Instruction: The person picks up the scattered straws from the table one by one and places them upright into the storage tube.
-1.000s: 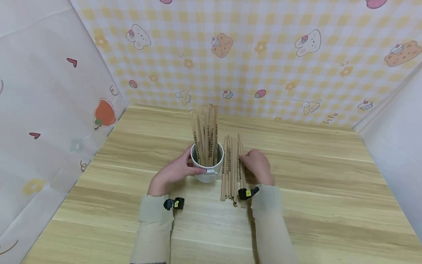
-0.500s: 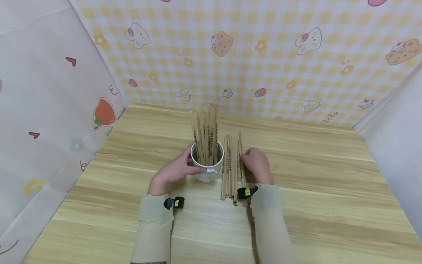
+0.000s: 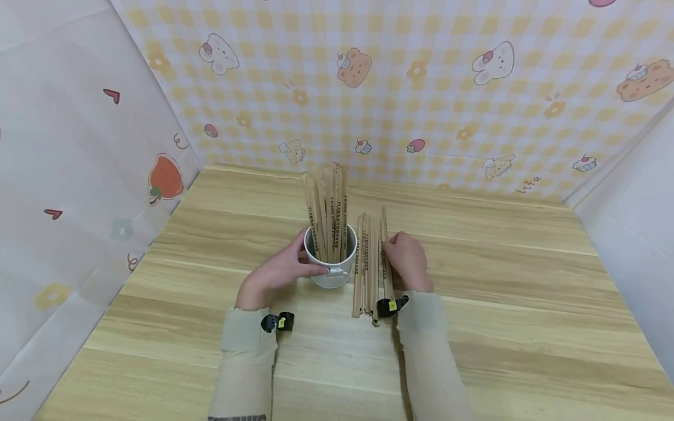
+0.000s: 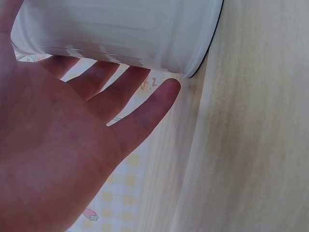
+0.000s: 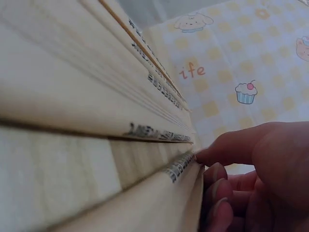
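Note:
A white metal pail stands on the wooden table with several paper-wrapped straws upright in it. My left hand grips its left side, thumb across the front near a small metal fitting. In the left wrist view, fingers reach along the far side of the pail. Right of the pail, a row of wrapped straws lies lengthwise on the table. At the row's right end my right hand pinches a wrapped straw between thumb and fingertips. The right wrist view shows this pinch on the straw's printed part.
The wood-grain table extends to both sides. Behind it hangs a yellow checked cloth with cartoon prints. A white printed sheet borders the left side, and a plain pale one stands at the right.
The right hand has slid the pinched straw slightly away from me, so its far tip now stands beyond the others. The left hand and pail have stayed in place.

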`<move>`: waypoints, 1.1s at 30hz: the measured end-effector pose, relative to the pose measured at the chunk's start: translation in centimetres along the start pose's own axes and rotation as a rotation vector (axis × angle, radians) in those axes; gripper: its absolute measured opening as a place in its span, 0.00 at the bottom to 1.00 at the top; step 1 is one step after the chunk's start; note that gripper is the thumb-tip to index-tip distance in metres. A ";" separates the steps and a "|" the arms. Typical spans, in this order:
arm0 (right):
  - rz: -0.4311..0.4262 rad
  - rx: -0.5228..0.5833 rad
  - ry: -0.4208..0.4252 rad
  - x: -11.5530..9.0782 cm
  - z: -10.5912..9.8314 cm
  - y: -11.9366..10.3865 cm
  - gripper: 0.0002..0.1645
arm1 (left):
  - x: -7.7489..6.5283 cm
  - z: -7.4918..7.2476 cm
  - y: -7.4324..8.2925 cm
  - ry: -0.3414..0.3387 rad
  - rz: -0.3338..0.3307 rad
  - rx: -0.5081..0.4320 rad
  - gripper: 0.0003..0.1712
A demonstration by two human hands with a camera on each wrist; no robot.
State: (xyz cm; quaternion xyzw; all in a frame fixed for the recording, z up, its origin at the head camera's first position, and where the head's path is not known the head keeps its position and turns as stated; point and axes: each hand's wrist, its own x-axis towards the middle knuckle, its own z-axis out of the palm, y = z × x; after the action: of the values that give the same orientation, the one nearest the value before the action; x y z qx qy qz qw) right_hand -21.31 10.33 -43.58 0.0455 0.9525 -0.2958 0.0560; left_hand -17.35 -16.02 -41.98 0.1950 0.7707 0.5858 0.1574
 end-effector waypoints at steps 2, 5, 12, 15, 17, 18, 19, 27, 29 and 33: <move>-0.007 0.003 0.002 -0.1 -0.1 0.1 0.14 | 0.0 0.0 0.0 0.001 -0.006 -0.003 0.52; -0.012 0.012 -0.002 -0.2 -0.3 0.1 0.14 | 0.0 0.0 0.3 -0.004 0.004 -0.009 0.52; -0.026 0.008 0.022 -0.1 -0.9 0.4 0.09 | -0.3 0.1 0.9 -0.009 -0.002 -0.013 0.52; -0.047 0.021 0.053 -0.2 -1.4 0.3 0.09 | -0.5 0.1 1.7 -0.011 -0.010 -0.020 0.52; -0.060 0.033 0.069 -0.2 -1.7 0.2 0.10 | -0.7 0.1 2.5 -0.015 -0.015 -0.020 0.52; -0.063 0.039 0.072 -0.3 -1.8 0.1 0.10 | -0.7 0.1 2.7 -0.015 -0.016 -0.017 0.52; -0.066 0.041 0.074 -0.2 -1.8 0.0 0.10 | -0.7 0.1 2.8 -0.016 -0.015 -0.012 0.52; -0.030 0.063 -0.009 -0.2 -1.7 0.1 0.12 | -0.3 0.0 1.4 -0.009 -0.016 -0.014 0.53; -0.015 0.078 -0.032 -0.2 -1.7 0.2 0.13 | -0.1 0.0 0.8 -0.002 -0.020 -0.013 0.52; -0.006 0.074 -0.067 -0.3 -1.8 0.3 0.15 | 0.0 0.0 0.2 0.001 -0.022 -0.001 0.52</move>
State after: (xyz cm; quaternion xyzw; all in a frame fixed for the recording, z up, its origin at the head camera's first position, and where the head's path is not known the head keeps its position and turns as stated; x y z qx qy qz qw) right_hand -21.16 11.64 -42.25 0.0346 0.9386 -0.3326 0.0851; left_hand -17.33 -15.93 -41.75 0.1863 0.7727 0.5843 0.1636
